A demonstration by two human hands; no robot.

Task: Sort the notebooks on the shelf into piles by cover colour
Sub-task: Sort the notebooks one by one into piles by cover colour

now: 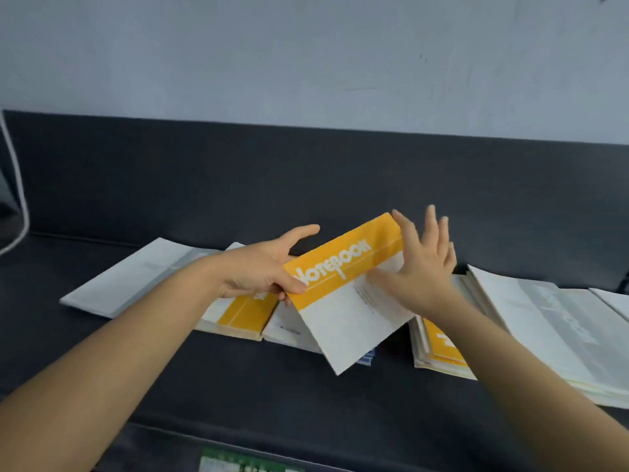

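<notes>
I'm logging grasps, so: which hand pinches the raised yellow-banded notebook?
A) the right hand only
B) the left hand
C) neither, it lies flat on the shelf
B: the left hand pinches the yellow notebook at its left end, while the right hand shows straight, spread fingers at the notebook's right side.

Three yellow-banded white paper notebooks (343, 284): one held, two lying on the dark shelf (238, 376). At least four grey-white notebooks (129, 277) lie there; one blue-covered notebook (367, 357) peeks out.
</notes>
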